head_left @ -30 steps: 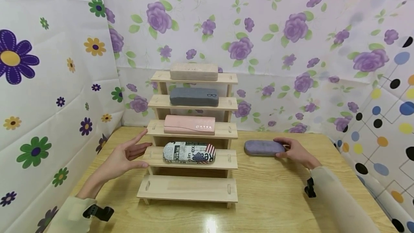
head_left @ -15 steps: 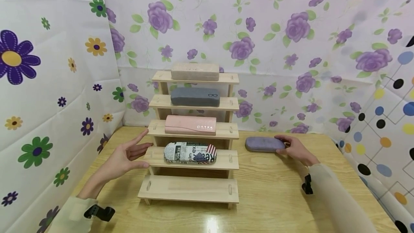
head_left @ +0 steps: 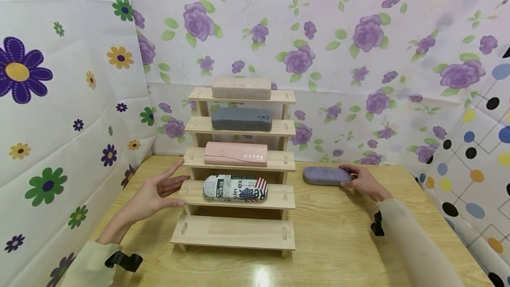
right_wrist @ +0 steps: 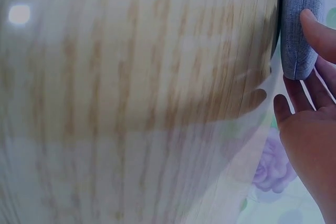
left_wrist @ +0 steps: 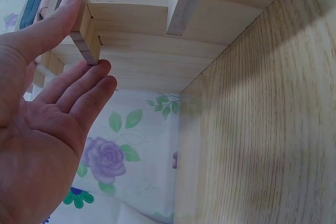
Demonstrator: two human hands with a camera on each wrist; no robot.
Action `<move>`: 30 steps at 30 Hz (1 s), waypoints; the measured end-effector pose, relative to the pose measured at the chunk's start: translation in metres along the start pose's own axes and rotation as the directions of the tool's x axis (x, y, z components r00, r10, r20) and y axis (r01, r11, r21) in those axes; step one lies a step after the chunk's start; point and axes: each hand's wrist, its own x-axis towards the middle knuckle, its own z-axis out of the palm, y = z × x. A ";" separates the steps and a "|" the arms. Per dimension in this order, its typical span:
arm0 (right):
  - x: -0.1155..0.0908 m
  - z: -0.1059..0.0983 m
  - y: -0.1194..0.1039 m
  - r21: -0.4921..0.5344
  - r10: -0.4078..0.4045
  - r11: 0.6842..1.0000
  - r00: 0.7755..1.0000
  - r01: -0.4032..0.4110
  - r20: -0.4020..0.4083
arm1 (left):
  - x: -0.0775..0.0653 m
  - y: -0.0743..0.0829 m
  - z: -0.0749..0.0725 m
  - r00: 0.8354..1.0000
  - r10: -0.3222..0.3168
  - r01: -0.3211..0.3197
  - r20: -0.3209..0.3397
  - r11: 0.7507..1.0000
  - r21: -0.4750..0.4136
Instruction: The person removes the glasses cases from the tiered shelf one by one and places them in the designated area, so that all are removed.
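My left hand (head_left: 151, 194) stands at the left side of a tiered wooden display stand (head_left: 233, 229), fingers extended. In the left wrist view its thumb and fingertips touch the edge of a shelf board (left_wrist: 85, 35). On the right, my right hand (head_left: 365, 182) pinches the right end of a purple-grey glasses case (head_left: 323, 175), thumb in front and fingers behind; the case lies sideways at table level. Other glasses cases lie on the stand, one per upper shelf: beige (head_left: 241, 88), blue-grey (head_left: 239, 119), pink (head_left: 229, 153) and newspaper-print (head_left: 229, 188). The lowest shelf bears nothing.
The wood-grain table (head_left: 334, 242) carries the stand. Behind it hangs a floral cloth (head_left: 247, 21), with a daisy-print cloth (head_left: 79, 154) on the left and a dotted cloth (head_left: 484, 167) on the right. Black straps with cameras sit on both wrists.
My right hand and the purple-grey case have shifted slightly toward the back of the table. The left hand keeps its place at the stand, while the head view has turned a little left.
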 end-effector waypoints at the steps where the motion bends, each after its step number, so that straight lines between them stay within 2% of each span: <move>1: 0.000 0.000 0.000 -0.001 -0.003 1.000 1.000 0.003 0.000 | 0.000 0.000 0.000 1.000 0.004 -0.004 0.002 1.000 -0.002; 18: -0.004 -0.001 -0.003 0.014 -0.003 1.000 1.000 0.003 0.002 | 0.001 -0.001 0.001 1.000 0.011 -0.011 0.000 1.000 0.006; 30: -0.018 -0.014 -0.002 -0.088 -0.068 0.994 0.997 0.066 -0.029 | 0.000 -0.002 0.000 1.000 0.014 -0.014 0.002 1.000 0.006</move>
